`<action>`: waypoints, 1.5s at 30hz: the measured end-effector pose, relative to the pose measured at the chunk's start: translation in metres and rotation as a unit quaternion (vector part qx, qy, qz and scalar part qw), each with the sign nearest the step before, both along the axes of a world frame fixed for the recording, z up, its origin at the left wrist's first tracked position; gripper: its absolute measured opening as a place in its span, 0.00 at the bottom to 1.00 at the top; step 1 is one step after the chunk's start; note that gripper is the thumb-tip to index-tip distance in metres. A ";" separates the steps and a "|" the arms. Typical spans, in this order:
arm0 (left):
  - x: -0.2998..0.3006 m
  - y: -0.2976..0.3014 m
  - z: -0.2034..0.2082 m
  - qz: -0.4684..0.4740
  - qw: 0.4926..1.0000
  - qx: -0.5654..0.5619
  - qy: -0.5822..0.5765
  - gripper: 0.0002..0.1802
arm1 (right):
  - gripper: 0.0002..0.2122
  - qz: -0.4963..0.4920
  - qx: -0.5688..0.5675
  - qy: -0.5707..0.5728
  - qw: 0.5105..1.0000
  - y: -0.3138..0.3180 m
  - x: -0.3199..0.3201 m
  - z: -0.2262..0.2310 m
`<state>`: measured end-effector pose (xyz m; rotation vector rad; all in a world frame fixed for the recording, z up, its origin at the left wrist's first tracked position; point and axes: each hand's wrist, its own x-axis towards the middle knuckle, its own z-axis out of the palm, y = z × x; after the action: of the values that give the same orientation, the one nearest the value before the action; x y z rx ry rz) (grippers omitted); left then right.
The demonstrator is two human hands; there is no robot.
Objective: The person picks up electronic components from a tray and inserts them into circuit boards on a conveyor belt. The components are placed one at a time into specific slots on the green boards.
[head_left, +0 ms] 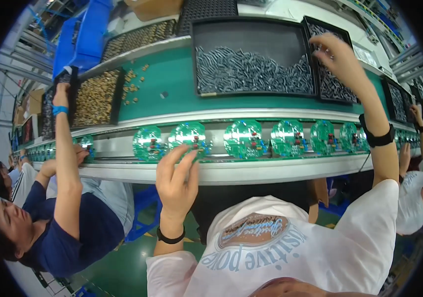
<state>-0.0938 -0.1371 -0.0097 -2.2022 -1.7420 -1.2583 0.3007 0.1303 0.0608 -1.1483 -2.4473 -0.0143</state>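
Observation:
My left hand (176, 180) is at the near rail of the line, fingers apart and bent. Its fingertips reach the lower edge of a round green circuit board (184, 131), and I cannot tell if they touch it. No part shows in that hand. My right hand (339, 57) is raised over the narrow black tray (324, 25) of small dark parts on the right. Its fingers curve with a gap between thumb and forefinger, and nothing is visible between them. Beside it lies a large black tray (251, 34) heaped with small dark grey cylindrical parts (251, 72).
More green boards (243, 138) stand in a row along the rail (251, 171). To the left are a tray of brass-coloured parts (95, 96), loose pieces (131, 79) and a blue bin (90, 37). A co-worker's arm (67, 163) reaches over the line. Another person sits at right.

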 end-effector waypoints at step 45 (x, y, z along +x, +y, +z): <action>0.053 0.257 0.017 -0.204 0.974 -0.043 0.093 0.08 | 0.09 0.111 -0.425 0.277 0.855 -0.050 -0.122 -0.022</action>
<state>-0.0403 0.1203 0.0073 -2.7273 -1.3447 -1.0046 0.1783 0.0805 0.0389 -0.9513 -2.0177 1.3843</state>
